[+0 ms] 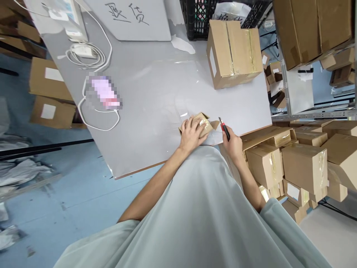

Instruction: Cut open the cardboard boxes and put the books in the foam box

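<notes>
A small cardboard box (pixel 205 128) lies at the near edge of the table, with flaps sticking up and shiny tape on it. My left hand (pixel 191 133) is laid over its left part, fingers curled on the cardboard, holding it against the tabletop. Just right of the box, my right hand (pixel 233 145) is closed around a red and black utility knife (pixel 224 130). The knife's tip points up and away from me, apart from the box. Some pale plastic or paper (pixel 212 137) shows under the box's near side.
The grey table (pixel 145 96) bears a larger taped carton (pixel 235 54), a blurred-out phone (pixel 104 91), a coiled white cable (pixel 86 56) and a white board (pixel 139 22) with writing. A black crate (pixel 199 20) stands behind. Stacked cartons (pixel 302 163) crowd the right side.
</notes>
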The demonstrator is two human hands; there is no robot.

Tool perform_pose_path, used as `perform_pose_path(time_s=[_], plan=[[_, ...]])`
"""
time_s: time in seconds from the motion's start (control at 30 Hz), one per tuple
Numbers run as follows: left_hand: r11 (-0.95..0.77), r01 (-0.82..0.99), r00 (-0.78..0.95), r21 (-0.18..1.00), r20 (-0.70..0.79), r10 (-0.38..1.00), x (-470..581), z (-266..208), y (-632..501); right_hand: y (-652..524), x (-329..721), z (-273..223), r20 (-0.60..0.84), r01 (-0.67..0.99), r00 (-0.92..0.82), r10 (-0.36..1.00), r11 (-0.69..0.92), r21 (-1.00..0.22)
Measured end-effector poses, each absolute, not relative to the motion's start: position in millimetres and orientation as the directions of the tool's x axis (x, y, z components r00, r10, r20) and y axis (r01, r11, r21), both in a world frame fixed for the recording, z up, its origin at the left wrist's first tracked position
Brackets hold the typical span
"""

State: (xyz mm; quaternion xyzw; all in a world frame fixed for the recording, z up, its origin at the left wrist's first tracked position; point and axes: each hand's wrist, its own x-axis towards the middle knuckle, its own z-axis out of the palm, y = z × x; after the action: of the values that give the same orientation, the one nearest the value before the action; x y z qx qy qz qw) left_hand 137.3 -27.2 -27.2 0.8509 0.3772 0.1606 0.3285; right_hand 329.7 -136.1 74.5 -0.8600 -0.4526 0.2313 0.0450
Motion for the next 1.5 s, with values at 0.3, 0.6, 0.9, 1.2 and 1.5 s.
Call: perform_pose_path(time_s=[0.3, 0.6, 0.9, 1.2, 1.5], plan=[[-0.307, 0.632, 0.434, 0.711, 0.004, 0.901, 97, -1, -32, -109, 404, -65, -0.407, 0.527, 0.693, 0.595, -0.803, -0.276], [0.583, 0.400, -0.045, 0.707, -0.620, 0.783, 67, -20, -56, -93, 395, -64, -0.343, 0.562, 0.316, 0.885, -0.466, -0.684], [0.692, -0.053, -0.030, 0.720, -0.694, 0.719, 95, -21, -47, -56, 358, -35, -0.323, 0.499, -0.066, 0.944, -0.249, -0.830], [0.717, -0.165, -0.039, 0.678, -0.731, 0.682, 69, -60, -30, -76, 294, 11, -0.234, 0.738, -0.145, 0.961, -0.053, -0.673], [0.721, -0.148, -0.206, 0.677, -0.734, 0.647, 13, -87, -19, -63, 264, -1, -0.241, 0.655, -0.300, 0.923, 0.016, -0.755]])
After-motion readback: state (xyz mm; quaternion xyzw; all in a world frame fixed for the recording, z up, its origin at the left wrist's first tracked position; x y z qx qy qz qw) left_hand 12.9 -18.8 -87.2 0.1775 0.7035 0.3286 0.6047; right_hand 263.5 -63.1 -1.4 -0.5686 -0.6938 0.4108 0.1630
